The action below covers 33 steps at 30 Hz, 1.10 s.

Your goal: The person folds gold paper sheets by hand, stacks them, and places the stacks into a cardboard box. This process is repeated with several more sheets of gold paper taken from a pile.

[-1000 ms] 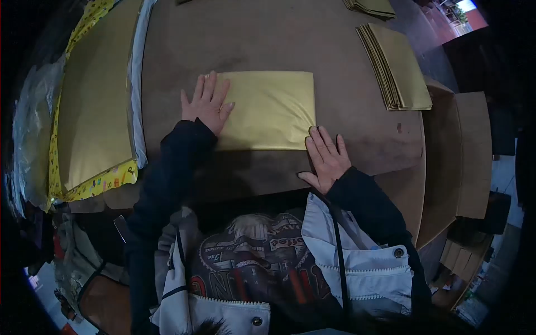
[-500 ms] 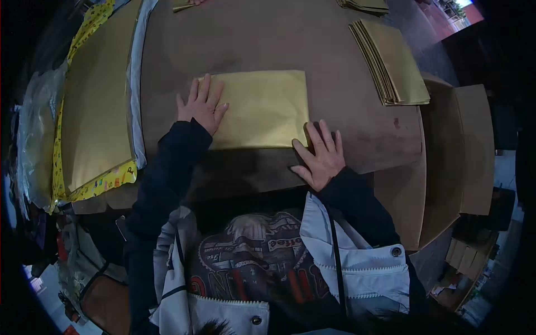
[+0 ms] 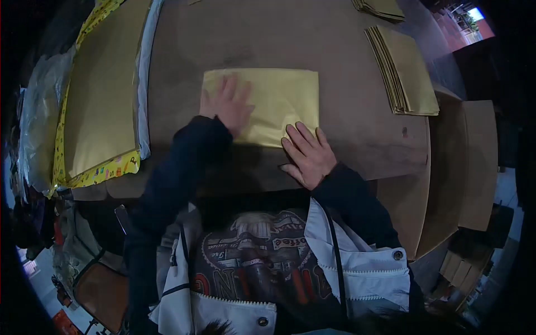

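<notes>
A folded sheet of gold paper (image 3: 279, 92) lies flat on the brown tabletop in front of me. On its left part rests my left hand (image 3: 230, 106), fingers spread and somewhat smeared by motion. My right hand (image 3: 308, 153) touches the sheet's lower right edge with outstretched fingers, the thumb lying off the paper on the table. Neither hand grips anything. Part of the sheet's lower left is hidden under my left hand and sleeve.
At left lies a stack of large gold sheets (image 3: 103, 95) on yellow printed wrapping (image 3: 103, 173). Folded gold papers (image 3: 410, 72) are piled at right, with another pile (image 3: 385, 8) behind. An open cardboard box (image 3: 446, 178) stands off the table's right edge.
My left hand has slid rightward from the sheet's left edge onto its surface. My right hand has shifted slightly left, its fingers now further onto the paper. The hand at the far edge has left view.
</notes>
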Each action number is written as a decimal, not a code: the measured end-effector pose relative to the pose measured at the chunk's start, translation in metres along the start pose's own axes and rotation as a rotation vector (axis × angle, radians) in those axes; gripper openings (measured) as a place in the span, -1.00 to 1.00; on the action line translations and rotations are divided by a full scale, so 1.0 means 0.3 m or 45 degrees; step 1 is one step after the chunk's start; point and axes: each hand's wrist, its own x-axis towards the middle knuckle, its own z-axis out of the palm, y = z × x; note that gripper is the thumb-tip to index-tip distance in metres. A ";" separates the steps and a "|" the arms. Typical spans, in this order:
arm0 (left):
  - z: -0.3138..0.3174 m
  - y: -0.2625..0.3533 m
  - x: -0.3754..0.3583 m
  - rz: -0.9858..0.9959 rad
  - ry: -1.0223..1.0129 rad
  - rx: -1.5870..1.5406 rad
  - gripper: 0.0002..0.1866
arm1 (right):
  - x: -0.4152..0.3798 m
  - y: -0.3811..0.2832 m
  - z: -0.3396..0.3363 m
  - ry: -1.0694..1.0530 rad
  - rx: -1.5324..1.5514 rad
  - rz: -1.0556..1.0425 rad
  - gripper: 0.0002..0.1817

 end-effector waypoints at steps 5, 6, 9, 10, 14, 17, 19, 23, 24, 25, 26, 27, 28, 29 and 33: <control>0.010 0.328 -0.030 0.315 0.140 -0.521 -0.39 | -0.009 0.006 0.010 -0.051 0.058 0.004 -0.49; 0.018 0.360 -0.032 0.327 0.159 -0.597 -0.39 | -0.011 0.005 0.013 -0.057 0.064 -0.017 -0.49; 0.051 0.347 -0.044 0.325 0.302 -0.699 -0.40 | -0.011 0.017 0.026 -0.011 0.102 -0.001 -0.49; 0.058 0.329 -0.054 0.312 0.375 -0.694 -0.41 | -0.007 0.010 0.027 -0.022 0.113 -0.006 -0.49; 0.065 0.260 -0.095 0.237 0.428 -0.570 -0.42 | -0.003 0.002 0.019 -0.091 0.018 0.048 -0.38; 0.072 0.185 -0.120 0.210 0.470 -0.482 -0.38 | 0.000 -0.005 0.007 -0.076 0.025 0.044 -0.33; 0.088 0.127 -0.132 0.139 0.505 -0.460 -0.36 | -0.003 -0.007 -0.002 -0.079 0.025 0.054 -0.33; 0.080 0.020 -0.166 0.079 0.472 -0.344 -0.34 | -0.010 -0.008 -0.003 -0.084 0.027 0.072 -0.33; 0.090 0.000 -0.164 0.049 0.455 -0.252 -0.33 | -0.010 -0.007 -0.005 -0.088 0.027 0.073 -0.34; 0.095 -0.020 -0.172 0.056 0.461 -0.249 -0.33 | -0.009 -0.007 -0.010 -0.083 0.009 0.058 -0.34; 0.097 -0.040 -0.183 0.020 0.410 -0.211 -0.31 | -0.010 -0.004 -0.007 -0.075 0.007 0.062 -0.34; 0.093 -0.065 -0.195 -0.015 0.359 -0.172 -0.29 | -0.012 0.000 0.000 -0.045 0.026 0.055 -0.34; 0.113 -0.101 -0.201 -0.033 0.352 -0.156 -0.28 | -0.018 0.001 0.002 -0.013 0.046 0.050 -0.34; 0.126 -0.126 -0.213 -0.019 0.360 -0.149 -0.28 | -0.021 0.000 -0.016 0.010 0.051 0.052 -0.37; 0.079 -0.113 -0.246 -0.090 0.268 -0.076 -0.37 | -0.110 0.059 -0.052 0.177 0.080 0.256 -0.45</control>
